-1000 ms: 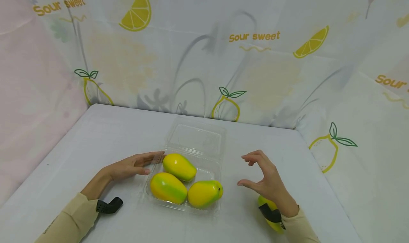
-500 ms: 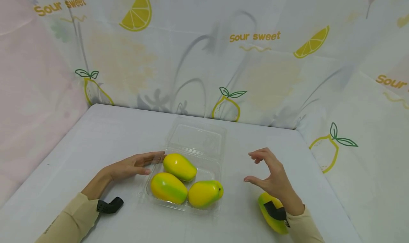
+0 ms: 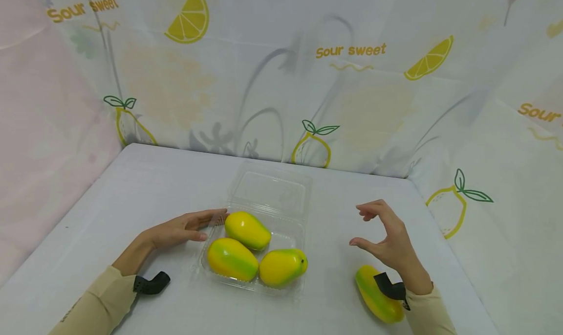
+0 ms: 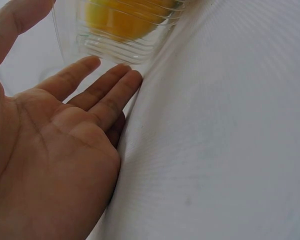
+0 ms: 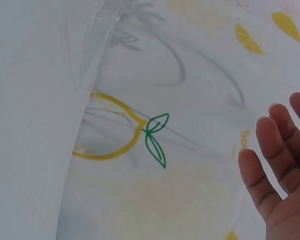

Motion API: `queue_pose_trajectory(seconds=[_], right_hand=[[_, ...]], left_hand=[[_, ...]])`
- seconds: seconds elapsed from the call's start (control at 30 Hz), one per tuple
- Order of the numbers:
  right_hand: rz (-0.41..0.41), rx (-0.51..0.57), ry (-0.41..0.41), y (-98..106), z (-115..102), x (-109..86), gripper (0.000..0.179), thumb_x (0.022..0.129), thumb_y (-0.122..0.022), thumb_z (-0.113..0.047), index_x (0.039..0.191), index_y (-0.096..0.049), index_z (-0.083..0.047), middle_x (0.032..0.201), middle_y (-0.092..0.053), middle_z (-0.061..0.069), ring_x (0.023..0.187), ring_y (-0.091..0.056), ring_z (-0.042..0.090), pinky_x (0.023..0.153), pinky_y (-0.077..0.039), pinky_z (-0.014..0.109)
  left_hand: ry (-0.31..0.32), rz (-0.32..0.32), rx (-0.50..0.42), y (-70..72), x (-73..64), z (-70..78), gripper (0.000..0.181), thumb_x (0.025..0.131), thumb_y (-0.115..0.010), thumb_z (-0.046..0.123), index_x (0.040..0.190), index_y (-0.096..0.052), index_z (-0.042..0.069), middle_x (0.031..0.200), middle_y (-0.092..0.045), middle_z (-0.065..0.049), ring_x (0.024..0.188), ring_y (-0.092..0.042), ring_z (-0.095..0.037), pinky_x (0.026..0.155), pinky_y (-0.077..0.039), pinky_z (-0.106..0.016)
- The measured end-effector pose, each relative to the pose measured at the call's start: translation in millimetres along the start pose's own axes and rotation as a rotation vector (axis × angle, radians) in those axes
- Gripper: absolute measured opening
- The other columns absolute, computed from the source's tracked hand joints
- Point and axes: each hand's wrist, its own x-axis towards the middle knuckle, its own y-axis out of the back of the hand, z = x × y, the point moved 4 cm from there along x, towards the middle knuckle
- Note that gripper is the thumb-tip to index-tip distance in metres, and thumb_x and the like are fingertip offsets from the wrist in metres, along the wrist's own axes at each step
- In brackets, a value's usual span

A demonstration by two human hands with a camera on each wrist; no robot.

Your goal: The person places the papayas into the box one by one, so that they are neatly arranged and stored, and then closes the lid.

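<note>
We record the left hand (image 3: 178,230), straight-fingered left of the clear box (image 3: 288,227), probably steadying it; right hand (image 3: 391,239), fingers wide, empty.

1. The left sleeve (image 3: 94,303) is beige and creased, with tiny, unreadable dark lettering (image 3: 70,309).
2. The right sleeve (image 3: 428,311) is also beige.
3. The left wrist camera (image 3: 152,283) is black, bent like an elbow, dotted with small holes.
4. The right wrist camera (image 3: 389,287) is black and angular.
</note>
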Motion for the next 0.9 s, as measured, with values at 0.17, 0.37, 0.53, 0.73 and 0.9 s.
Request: queue_pose_trajectory(seconds=[0.17, 0.37, 0.53, 0.73, 0.9], right_hand=[[-0.021, 0.007, -0.006, 4.9, 2.3, 0.2, 0.074, 0.077, -0.073, -0.056, 0.115, -0.062, 0.006, 0.100, -0.062, 0.012, 0.087, -0.054, 0.016, 0.087, -0.042, 0.015], [-0.043, 0.005, -0.016, 9.8, 7.0, -1.6, 0.075, 0.076, -0.073, -0.056, 0.115, -0.062, 0.007, 0.100, -0.062, 0.010, 0.088, -0.055, 0.014, 0.086, -0.042, 0.014], [-0.111, 0.002, -0.065, 15.0, 9.6, -3.2, 0.071, 0.073, -0.081, -0.049, 0.117, -0.061, 0.004, 0.102, -0.061, 0.004, 0.089, -0.055, 0.011, 0.085, -0.042, 0.013], [-0.171, -0.012, -0.107, 20.0, 14.5, -5.5, 0.070, 0.066, -0.089, -0.035, 0.119, -0.061, 0.000, 0.101, -0.060, 0.002, 0.089, -0.055, 0.010, 0.086, -0.042, 0.012], [-0.202, -0.010, -0.135, 21.4, 16.4, -6.2, 0.071, 0.064, -0.091, -0.033, 0.120, -0.061, -0.002, 0.100, -0.060, 0.000, 0.089, -0.055, 0.010, 0.087, -0.042, 0.012]], left_hand=[[-0.002, 0.002, -0.003, -0.4, 0.2, 1.8, 0.064, 0.098, -0.052, 0.006, 0.155, -0.023, 0.003, 0.162, -0.015, -0.023, 0.139, -0.028, 0.011, 0.107, -0.024, -0.006], [0.000, 0.001, -0.004, -1.5, -0.6, 4.7, 0.064, 0.098, -0.052, 0.007, 0.154, -0.022, 0.001, 0.161, -0.013, -0.025, 0.139, -0.029, 0.012, 0.107, -0.024, -0.006], [-0.008, 0.003, -0.001, -1.9, -0.8, 5.2, 0.063, 0.098, -0.051, 0.006, 0.154, -0.022, 0.001, 0.161, -0.013, -0.024, 0.139, -0.028, 0.011, 0.107, -0.024, -0.006], [-0.017, 0.004, 0.000, -1.2, -0.7, 2.7, 0.063, 0.098, -0.050, 0.004, 0.155, -0.023, 0.003, 0.162, -0.014, -0.022, 0.140, -0.028, 0.010, 0.107, -0.024, -0.006], [-0.018, 0.003, -0.001, -1.3, -0.8, 2.7, 0.063, 0.098, -0.050, 0.004, 0.155, -0.023, 0.003, 0.162, -0.014, -0.022, 0.140, -0.028, 0.010, 0.108, -0.024, -0.006]])
